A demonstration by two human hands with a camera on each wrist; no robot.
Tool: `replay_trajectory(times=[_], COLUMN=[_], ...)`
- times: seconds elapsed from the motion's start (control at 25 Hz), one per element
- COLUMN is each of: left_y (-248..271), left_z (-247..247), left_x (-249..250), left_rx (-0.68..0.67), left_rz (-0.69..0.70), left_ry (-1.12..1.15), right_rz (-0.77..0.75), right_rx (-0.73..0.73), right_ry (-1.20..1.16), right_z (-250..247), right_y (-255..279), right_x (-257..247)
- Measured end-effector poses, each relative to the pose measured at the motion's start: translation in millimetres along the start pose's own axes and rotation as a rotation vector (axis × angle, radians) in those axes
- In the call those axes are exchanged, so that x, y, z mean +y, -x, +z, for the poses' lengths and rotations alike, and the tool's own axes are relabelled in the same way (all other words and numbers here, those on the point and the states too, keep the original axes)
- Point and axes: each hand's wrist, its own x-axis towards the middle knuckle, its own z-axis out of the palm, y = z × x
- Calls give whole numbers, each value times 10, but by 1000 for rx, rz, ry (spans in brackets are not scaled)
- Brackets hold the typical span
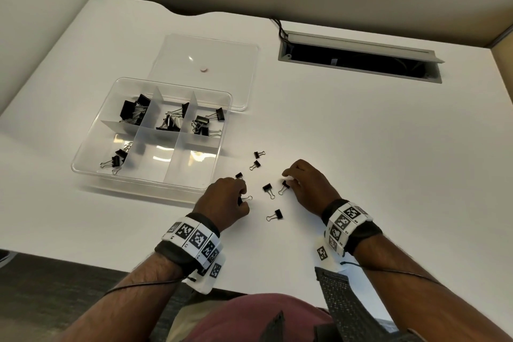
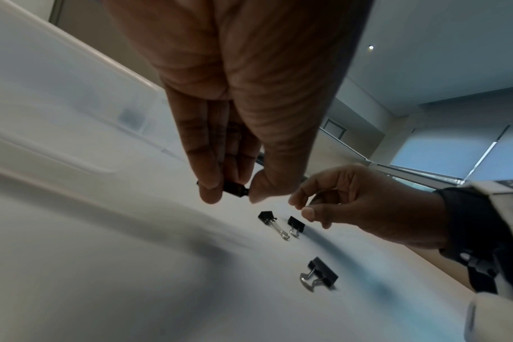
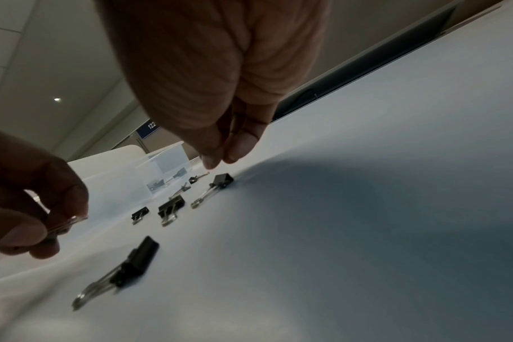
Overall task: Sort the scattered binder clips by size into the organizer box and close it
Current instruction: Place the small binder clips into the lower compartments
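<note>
White desk (image 1: 361, 147), clear plastic compartmented organizer box (image 1: 83, 158); left hand (image 1: 226, 203) pinching small black binder clip (image 2: 234, 188); right hand (image 1: 308, 186) narrowly pinched, empty, above another small black clip (image 3: 223, 179).

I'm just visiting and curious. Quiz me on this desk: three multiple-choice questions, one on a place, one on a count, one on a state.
1. Where is the lid?
A) on the organizer box
B) in a hand
C) on the desk behind the organizer box

2. How many compartments has the organizer box?
A) four
B) six
C) nine

3. What is the left hand doing?
A) pinching a small binder clip
B) lying flat
C) lifting the lid

Answers: 1 C, it lies flat beyond the box; 2 B, two rows of three; 3 A, finger and thumb squeeze its black body.
</note>
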Motion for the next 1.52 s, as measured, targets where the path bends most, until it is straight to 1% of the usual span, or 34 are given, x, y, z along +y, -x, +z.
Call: replay_trajectory(times=[0.08, 0.2, 0.24, 0.28, 0.4, 0.6, 0.72, 0.84, 0.96, 1.08, 1.24, 1.44, 1.52], left_y=[8, 14, 15, 17, 21, 40, 62, 70, 71, 63, 53, 17, -1], left_z=[-7, -7, -8, -7, -6, -19, -16, -14, -23, -23, -11, -22, -15], left_x=[-13, -21, -19, -19, -15, -47, -81, -94, -108, -122, -104, -31, 18], left_rx=[2, -2, -6, -8, -6, 0, -8, -13, -18, -15, -25, -40, -54], left_rz=[-2, -4, -5, -6, 1, -7, -18, -22, -26, -28, -9, 34, 60], left_ry=[-6, -6, -5, -4, -2, 3, 0, 2, 1, 1, -2, -17, -13], right_rz=[-5, 9, 19, 19, -42, -68, -67, -78, -33, -1, 20, 68, 86], right_rx=[-19, -181, -205, -198, -116, -87, -132, -181, -204, -184, -152, -187, -167], right_ry=[8, 49, 44, 32, 15, -17, 25, 198, 261, 202, 191, 167, 133], right_z=[-56, -107, -99, -85, -47, 8, 92, 154, 186, 211, 247, 214, 174], right_y=[38, 66, 63, 56, 44, 40, -3, -61, -104, -117, -160, -226, -206], right_x=[48, 71, 67, 59, 54, -68, -248, -395, -447, -470, -518, -531, -492])
